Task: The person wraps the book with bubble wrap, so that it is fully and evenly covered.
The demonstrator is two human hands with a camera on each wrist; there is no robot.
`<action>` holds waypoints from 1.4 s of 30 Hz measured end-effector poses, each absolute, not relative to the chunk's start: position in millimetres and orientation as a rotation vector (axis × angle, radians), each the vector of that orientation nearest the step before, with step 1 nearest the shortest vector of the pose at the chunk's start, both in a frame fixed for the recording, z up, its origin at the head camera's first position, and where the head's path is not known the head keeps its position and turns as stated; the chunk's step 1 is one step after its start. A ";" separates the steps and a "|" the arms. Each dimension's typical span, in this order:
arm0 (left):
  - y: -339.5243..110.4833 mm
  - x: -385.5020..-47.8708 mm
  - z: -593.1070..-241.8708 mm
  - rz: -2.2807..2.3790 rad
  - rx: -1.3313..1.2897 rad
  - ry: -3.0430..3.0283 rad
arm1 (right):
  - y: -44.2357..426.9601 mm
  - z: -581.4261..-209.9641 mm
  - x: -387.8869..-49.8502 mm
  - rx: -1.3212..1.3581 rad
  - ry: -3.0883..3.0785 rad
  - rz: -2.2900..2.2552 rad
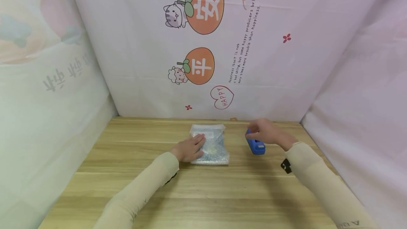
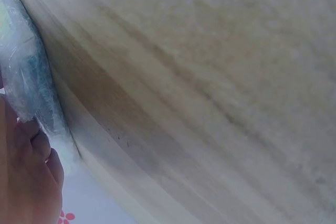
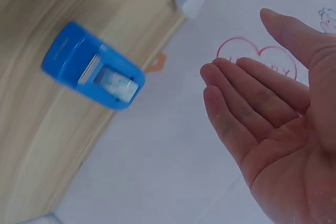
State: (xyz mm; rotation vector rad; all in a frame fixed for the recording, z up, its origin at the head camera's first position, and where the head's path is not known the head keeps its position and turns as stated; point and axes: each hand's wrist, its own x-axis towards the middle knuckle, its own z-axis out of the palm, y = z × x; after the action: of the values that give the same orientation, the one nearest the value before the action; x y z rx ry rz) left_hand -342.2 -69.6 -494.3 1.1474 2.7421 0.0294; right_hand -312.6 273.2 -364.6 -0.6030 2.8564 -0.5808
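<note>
A flat package in clear bubble wrap (image 1: 214, 147) lies on the wooden table, its contents bluish and blurred by the plastic. My left hand (image 1: 189, 148) rests on the package's left side with fingers spread; the left wrist view catches part of that hand (image 2: 31, 177) beside the crinkled wrap (image 2: 31, 72). To the right stands a blue tape dispenser (image 1: 259, 148) with a roll of clear tape inside. My right hand (image 1: 267, 131) hovers above the dispenser. In the right wrist view this hand (image 3: 273, 114) has extended fingers and an empty palm, apart from the dispenser (image 3: 94, 66).
The wooden tabletop (image 1: 203, 197) ends at a printed white cloth backdrop (image 1: 143, 63) just behind the package and dispenser. White cloth walls (image 1: 359, 91) enclose the left and right sides.
</note>
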 end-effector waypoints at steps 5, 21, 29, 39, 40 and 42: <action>-70.5 -341.2 -493.0 0.024 1.157 2.745 | 295.2 -364.7 -310.2 -0.605 2.879 -0.540; -69.9 -341.1 -492.5 0.031 1.162 2.750 | 334.9 -405.0 -314.0 -0.494 2.926 -0.555; -69.6 -341.6 -492.8 0.041 1.175 2.753 | 342.6 -429.9 -317.4 -0.438 2.938 -0.608; -69.3 -338.9 -490.0 0.033 1.153 2.752 | 340.8 -447.5 -319.8 -0.304 2.948 -0.669; -69.4 -339.0 -490.6 0.033 1.150 2.755 | 340.7 -449.0 -320.1 -0.283 2.943 -0.679; -69.6 -339.0 -491.5 0.034 1.149 2.758 | 340.8 -452.1 -320.7 -0.262 2.932 -0.694</action>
State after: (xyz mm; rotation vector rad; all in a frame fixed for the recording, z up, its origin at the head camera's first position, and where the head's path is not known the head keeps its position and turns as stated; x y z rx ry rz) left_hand -339.0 -69.6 -491.5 1.1492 2.7583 0.0335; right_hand -320.7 340.8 -452.1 -0.2618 2.9321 -0.6936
